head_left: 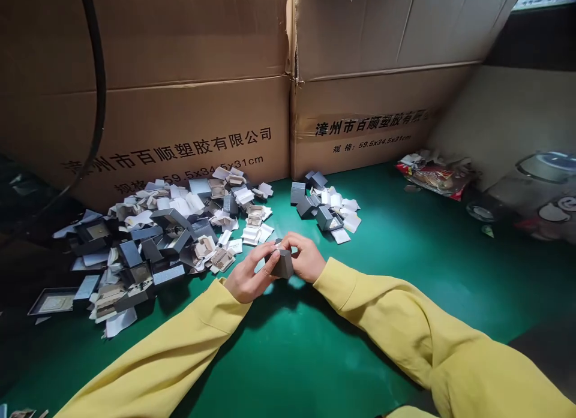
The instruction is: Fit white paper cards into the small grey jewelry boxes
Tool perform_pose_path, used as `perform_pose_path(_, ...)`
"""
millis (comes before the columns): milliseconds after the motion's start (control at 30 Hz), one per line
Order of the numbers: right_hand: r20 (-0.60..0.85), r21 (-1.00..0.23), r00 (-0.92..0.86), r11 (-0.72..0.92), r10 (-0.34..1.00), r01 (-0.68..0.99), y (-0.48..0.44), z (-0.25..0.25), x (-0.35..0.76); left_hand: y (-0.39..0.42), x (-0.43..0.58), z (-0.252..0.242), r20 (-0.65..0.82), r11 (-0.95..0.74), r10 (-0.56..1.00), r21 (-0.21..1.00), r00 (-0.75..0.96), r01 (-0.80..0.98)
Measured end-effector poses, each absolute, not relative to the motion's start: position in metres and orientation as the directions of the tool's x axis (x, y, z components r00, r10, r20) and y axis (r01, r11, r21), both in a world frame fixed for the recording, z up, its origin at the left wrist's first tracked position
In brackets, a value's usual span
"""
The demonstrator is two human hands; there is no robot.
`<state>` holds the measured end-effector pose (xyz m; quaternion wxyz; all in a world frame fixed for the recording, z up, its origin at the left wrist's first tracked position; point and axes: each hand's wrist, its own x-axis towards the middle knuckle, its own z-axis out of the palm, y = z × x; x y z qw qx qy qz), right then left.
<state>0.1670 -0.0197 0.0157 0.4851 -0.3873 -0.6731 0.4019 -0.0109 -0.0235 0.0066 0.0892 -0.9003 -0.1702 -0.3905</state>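
Observation:
Between my two hands, a small dark grey box point(282, 265) is held just above the green table point(288, 358). My left hand point(252, 275) grips it from the left, thumb along its near side. From the right, my right hand point(306, 257) has its fingers closed at the box's upper right edge; part of the box is hidden by the fingers. Beyond and to the left lies a large heap of grey boxes and box parts point(168, 274) mixed with folded white and beige inserts point(193, 203). A smaller pile of grey boxes point(323, 217) and white papers sits beyond my right hand.
Two large cardboard cartons point(189, 115) point(373, 100) stand along the back. A black cable point(99, 76) hangs at the left. To the right are a red snack packet point(438, 175) and a clear container point(531, 184) lying near the wall.

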Motion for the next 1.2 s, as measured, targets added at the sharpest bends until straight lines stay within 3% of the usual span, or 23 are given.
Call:
perform_pose_path(133, 0.356, -0.867, -0.18, 0.396, 0.917, 0.304, -0.019, 0.009, 0.169, -0.02, -0.01, 0.005, 0.683, -0.89, 0.363, 0.053, 0.634, 0.453)
perform_pose_path(233, 0.335, -0.861, -0.311, 0.423, 0.889, 0.283, -0.021, 0.006, 0.166, -0.015, -0.012, 0.001, 0.703, -0.845, 0.459, 0.156, 0.543, 0.512)
perform_pose_path(300, 0.42, -0.802, -0.386, 0.535, 0.821, 0.265, -0.02, 0.007, 0.165, -0.014, -0.01, 0.001, 0.724, -0.834, 0.483, 0.209, 0.493, 0.51)
perform_pose_path(467, 0.553, -0.727, -0.309, 0.63, 0.774, 0.274, 0.001, 0.023, 0.187, -0.011, 0.019, 0.015, 0.741, -0.776, 0.577, 0.367, 0.344, 0.513)
perform_pose_path(633, 0.554, -0.715, -0.308, 0.631, 0.773, 0.299, 0.026, 0.07, 0.242, 0.017, 0.077, 0.055, 0.79, -0.836, 0.513, 0.371, 0.336, 0.404)
perform_pose_path(767, 0.628, -0.619, -0.143, 0.602, 0.765, 0.505, 0.04, 0.094, 0.288, 0.051, 0.127, 0.079, 0.787, -0.868, 0.468, 0.321, 0.403, 0.38)
perform_pose_path(867, 0.704, -0.501, 0.015, 0.481, 0.71, 0.719, 0.057, 0.081, 0.314, 0.075, 0.155, 0.077, 0.698, -0.807, 0.551, 0.308, 0.456, 0.503)
perform_pose_path(967, 0.728, -0.45, 0.124, 0.334, 0.674, 0.828, 0.076, 0.043, 0.327, 0.094, 0.168, 0.064, 0.5, -0.65, 0.737, 0.341, 0.454, 0.68)
perform_pose_path(1067, 0.628, -0.365, -0.021, 0.318, 0.778, 0.875, 0.087, 0.0, 0.328, 0.105, 0.17, 0.056, 0.274, -0.512, 0.858, 0.368, 0.435, 0.776)
perform_pose_path(1133, 0.564, -0.338, -0.074, 0.311, 0.823, 0.888, 0.089, -0.016, 0.326, 0.105, 0.165, 0.056, 0.253, -0.499, 0.866, 0.406, 0.43, 0.766)
perform_pose_path(1200, 0.57, -0.348, -0.05, 0.296, 0.82, 0.89, 0.087, -0.015, 0.324, 0.098, 0.151, 0.057, 0.348, -0.555, 0.829, 0.408, 0.439, 0.725)
